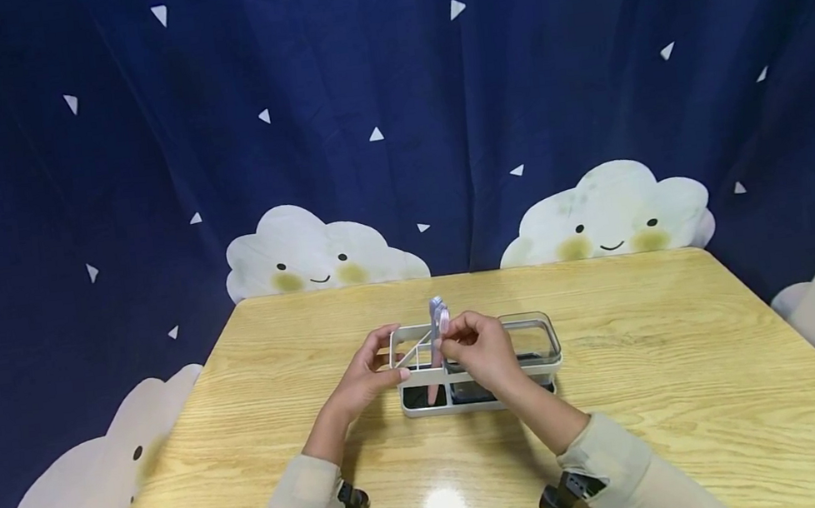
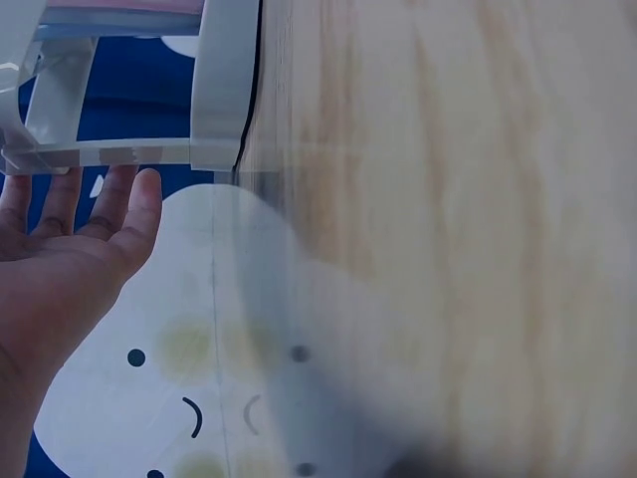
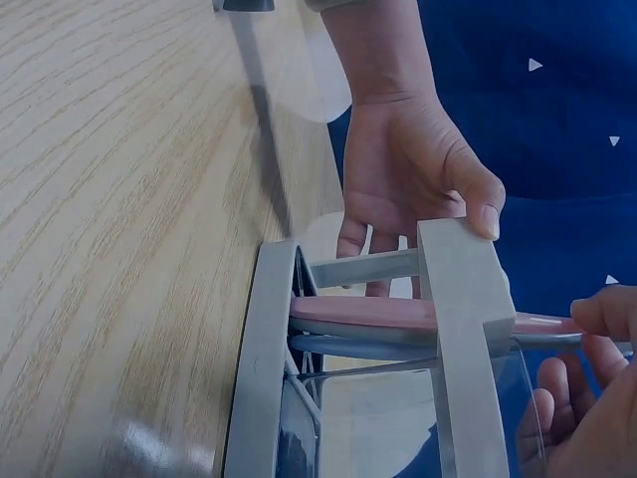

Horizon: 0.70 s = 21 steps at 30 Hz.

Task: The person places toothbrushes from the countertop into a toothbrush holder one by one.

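A white toothbrush holder (image 1: 422,379) stands at mid-table, with a divided section on its left. Upright in that section are a pink toothbrush (image 3: 363,312) and a blue toothbrush (image 3: 363,348), side by side, bristle heads above the top frame. My right hand (image 1: 483,354) pinches the pink toothbrush just below its head, between thumb and index finger. Around the holder's left end, my left hand (image 1: 362,381) steadies the top frame, thumb on the near side and fingers toward the back. In the left wrist view, its fingertips (image 2: 146,184) meet the holder's side.
A clear bin (image 1: 555,338) with a dark base fills the right part of the holder. The wooden table (image 1: 659,343) extends to both sides. A dark blue curtain (image 1: 356,67) with clouds and triangles hangs behind it. Small black cameras (image 1: 355,501) are strapped to both wrists.
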Available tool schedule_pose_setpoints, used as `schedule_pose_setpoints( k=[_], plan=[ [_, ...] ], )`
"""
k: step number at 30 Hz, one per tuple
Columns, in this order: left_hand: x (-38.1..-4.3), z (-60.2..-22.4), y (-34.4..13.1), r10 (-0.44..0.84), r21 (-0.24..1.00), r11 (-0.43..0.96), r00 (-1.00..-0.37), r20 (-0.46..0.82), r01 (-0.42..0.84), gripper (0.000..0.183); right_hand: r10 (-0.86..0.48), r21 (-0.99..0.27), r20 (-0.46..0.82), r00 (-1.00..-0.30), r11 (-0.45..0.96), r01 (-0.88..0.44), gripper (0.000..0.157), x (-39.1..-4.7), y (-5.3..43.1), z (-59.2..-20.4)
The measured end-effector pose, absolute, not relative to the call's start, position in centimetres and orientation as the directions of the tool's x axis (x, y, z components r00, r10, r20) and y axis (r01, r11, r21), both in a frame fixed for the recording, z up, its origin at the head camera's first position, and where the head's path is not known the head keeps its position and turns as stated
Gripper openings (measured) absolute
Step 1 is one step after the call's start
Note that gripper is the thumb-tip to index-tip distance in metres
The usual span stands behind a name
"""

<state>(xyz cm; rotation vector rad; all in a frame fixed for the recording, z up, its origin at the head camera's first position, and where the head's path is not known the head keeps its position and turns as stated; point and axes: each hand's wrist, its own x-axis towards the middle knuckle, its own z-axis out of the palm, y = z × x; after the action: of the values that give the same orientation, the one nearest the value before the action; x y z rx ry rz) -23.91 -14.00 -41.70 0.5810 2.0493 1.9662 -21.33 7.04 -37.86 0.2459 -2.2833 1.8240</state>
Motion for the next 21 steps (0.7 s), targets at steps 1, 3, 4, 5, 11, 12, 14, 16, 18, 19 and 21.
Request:
schedule_pose_setpoints(
  k=[1, 3, 4, 5, 11, 12, 14, 16, 18, 19, 21],
  plan=[
    [-24.0, -41.9, -14.0, 0.442, 0.993, 0.016, -0.892, 0.098, 0.117, 0.071, -0.004, -0.940, 0.262, -0.965, 0.223, -0.257, 0.011, -21.3, 7.0, -37.9],
    [-24.3, -42.4, -14.1, 0.439, 0.993, 0.014, -0.893, 0.101, 0.119, 0.071, -0.010, -0.939, 0.260, -0.966, 0.229, -0.255, 0.011, -21.4, 7.0, -37.9],
    [-24.5, -42.6, -14.1, 0.436, 0.993, 0.011, -0.894, 0.104, 0.121, 0.071, -0.012, -0.939, 0.259, -0.966, 0.231, -0.254, 0.011, -21.4, 7.0, -37.9],
    [-24.7, -42.9, -14.1, 0.433, 0.992, 0.008, -0.895, 0.107, 0.122, 0.071, -0.015, -0.939, 0.257, -0.966, 0.234, -0.253, 0.011, -21.4, 7.0, -37.9],
    [-25.2, -43.9, -14.1, 0.410, 0.990, 0.010, -0.903, 0.126, 0.142, 0.070, -0.023, -0.937, 0.246, -0.969, 0.252, -0.243, 0.011, -21.4, 7.1, -37.8],
    [-25.2, -43.9, -14.1, 0.408, 0.989, 0.012, -0.904, 0.128, 0.145, 0.070, -0.025, -0.937, 0.243, -0.970, 0.254, -0.242, 0.010, -21.4, 7.1, -37.8],
    [-25.2, -43.9, -14.1, 0.408, 0.989, 0.013, -0.904, 0.129, 0.147, 0.070, -0.030, -0.937, 0.238, -0.971, 0.258, -0.238, 0.010, -21.5, 7.2, -37.8],
    [-25.0, -43.7, -14.2, 0.410, 0.990, 0.010, -0.904, 0.123, 0.139, 0.070, -0.034, -0.941, 0.227, -0.973, 0.250, -0.228, 0.011, -21.4, 7.4, -37.8],
    [-24.7, -43.2, -14.2, 0.417, 0.992, 0.016, -0.902, 0.110, 0.128, 0.070, -0.032, -0.946, 0.220, -0.975, 0.236, -0.221, 0.013, -21.1, 7.8, -37.8],
    [-24.5, -42.9, -14.2, 0.424, 0.992, 0.022, -0.900, 0.104, 0.125, 0.070, -0.026, -0.949, 0.216, -0.976, 0.229, -0.217, 0.014, -21.0, 8.0, -37.7],
    [-24.0, -42.1, -14.2, 0.437, 0.992, 0.042, -0.895, 0.092, 0.123, 0.072, -0.012, -0.952, 0.222, -0.975, 0.214, -0.219, 0.016, -20.5, 8.6, -37.4]
  ],
)
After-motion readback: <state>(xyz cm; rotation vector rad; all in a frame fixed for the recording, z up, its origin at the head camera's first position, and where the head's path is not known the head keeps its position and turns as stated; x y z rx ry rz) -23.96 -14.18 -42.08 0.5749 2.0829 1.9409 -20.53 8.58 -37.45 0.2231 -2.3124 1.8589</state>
